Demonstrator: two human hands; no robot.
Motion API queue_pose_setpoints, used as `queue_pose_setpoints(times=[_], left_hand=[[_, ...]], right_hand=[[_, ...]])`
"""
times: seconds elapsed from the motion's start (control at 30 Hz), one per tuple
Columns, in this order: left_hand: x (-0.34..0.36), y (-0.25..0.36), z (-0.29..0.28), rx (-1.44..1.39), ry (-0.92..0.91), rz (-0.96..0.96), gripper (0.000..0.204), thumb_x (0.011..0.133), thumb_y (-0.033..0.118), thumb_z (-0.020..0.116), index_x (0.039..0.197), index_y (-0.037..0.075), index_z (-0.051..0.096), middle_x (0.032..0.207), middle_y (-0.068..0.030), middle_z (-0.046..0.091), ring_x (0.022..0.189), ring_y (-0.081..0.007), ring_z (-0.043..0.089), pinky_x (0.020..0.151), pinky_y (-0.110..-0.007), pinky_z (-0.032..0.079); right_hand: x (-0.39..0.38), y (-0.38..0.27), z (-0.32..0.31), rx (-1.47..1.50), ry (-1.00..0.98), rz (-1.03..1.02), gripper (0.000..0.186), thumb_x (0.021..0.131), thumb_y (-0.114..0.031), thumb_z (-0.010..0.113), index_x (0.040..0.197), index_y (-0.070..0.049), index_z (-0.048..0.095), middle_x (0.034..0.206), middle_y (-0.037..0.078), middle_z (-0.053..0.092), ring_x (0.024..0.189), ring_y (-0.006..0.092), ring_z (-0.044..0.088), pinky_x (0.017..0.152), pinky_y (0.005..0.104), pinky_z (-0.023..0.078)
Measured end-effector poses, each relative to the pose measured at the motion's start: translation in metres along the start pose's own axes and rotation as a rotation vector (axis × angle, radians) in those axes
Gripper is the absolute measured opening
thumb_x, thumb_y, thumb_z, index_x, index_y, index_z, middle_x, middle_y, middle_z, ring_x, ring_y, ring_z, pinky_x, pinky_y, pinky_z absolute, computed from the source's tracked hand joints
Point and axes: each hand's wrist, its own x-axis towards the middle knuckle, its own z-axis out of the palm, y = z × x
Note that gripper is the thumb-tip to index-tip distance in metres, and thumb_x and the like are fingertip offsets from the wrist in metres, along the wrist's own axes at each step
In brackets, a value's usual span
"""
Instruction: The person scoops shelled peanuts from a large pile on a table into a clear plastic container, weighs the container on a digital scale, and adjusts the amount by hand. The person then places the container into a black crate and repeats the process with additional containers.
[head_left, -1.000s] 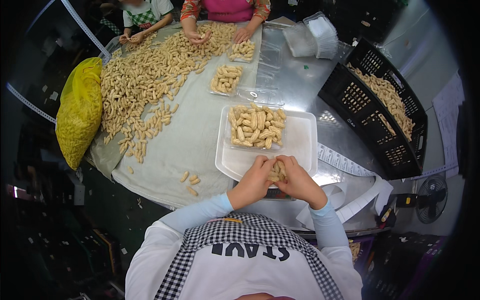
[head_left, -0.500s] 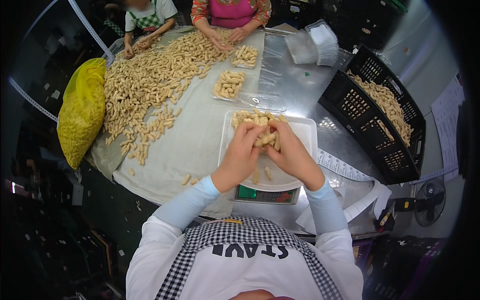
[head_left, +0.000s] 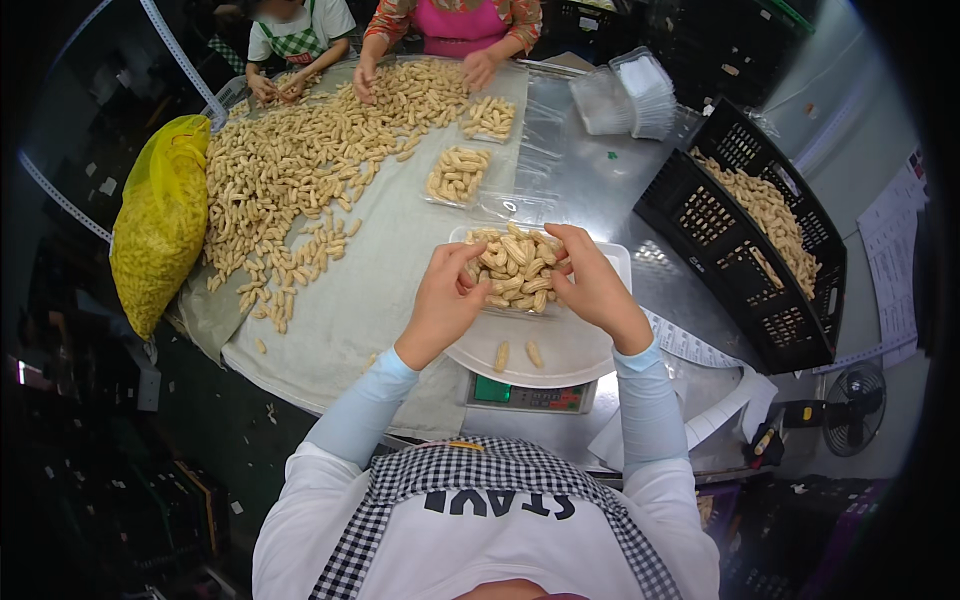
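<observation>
Clear box heaped with peanuts sits on the white tray; left hand at its 8 o'clock, right hand at 3, fingers of both open, curved around the pile, contact hard to tell. Black crate at 3, yellow bag at 9, loose heap at 10. Scale at 6, mostly hidden under tray, readout illegible. Label strip at 4, print too small. Shirt lettering upside down from here.
</observation>
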Motion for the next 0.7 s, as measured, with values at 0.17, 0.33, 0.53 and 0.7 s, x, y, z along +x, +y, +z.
queue_pose_setpoints(times=[0.17,0.33,0.53,0.7], left_hand=[[-0.015,-0.013,-0.020,0.010,0.169,0.034,0.032,0.079,-0.004,0.063,0.111,0.003,0.062,0.108,-0.0057,0.052,0.071,-0.0076,0.051,0.066,-0.020,0.045],[-0.043,-0.036,-0.051,-0.003,0.316,-0.037,0.025,0.081,-0.004,0.060,0.105,0.003,0.063,0.100,-0.0045,0.054,0.071,-0.0085,0.052,0.065,-0.022,0.045],[-0.083,-0.047,-0.070,-0.098,0.379,-0.235,0.020,0.087,0.002,0.058,0.107,0.002,0.061,0.084,0.0027,0.055,0.075,-0.0044,0.049,0.069,-0.018,0.040],[-0.092,-0.044,-0.062,-0.126,0.377,-0.222,0.018,0.085,0.000,0.059,0.102,0.003,0.064,0.090,-0.0002,0.057,0.075,-0.0069,0.052,0.068,-0.021,0.044]], right_hand=[[-0.009,0.002,-0.005,-0.034,0.118,-0.019,0.042,0.080,0.004,0.052,0.122,0.000,0.050,0.113,0.016,0.055,0.092,0.0255,0.058,0.079,0.0325,0.050],[-0.046,0.022,-0.012,-0.118,0.304,0.044,0.028,0.084,0.001,0.053,0.111,-0.003,0.059,0.101,0.008,0.063,0.080,0.0151,0.058,0.071,0.0265,0.048],[-0.108,0.024,0.004,-0.073,0.238,0.180,0.018,0.087,-0.004,0.060,0.104,0.000,0.063,0.085,0.003,0.065,0.070,0.0078,0.056,0.065,0.0220,0.046],[-0.125,0.017,0.010,-0.038,0.219,0.291,0.021,0.085,-0.013,0.059,0.101,-0.001,0.065,0.091,0.014,0.067,0.075,0.0225,0.062,0.068,0.0319,0.049]])
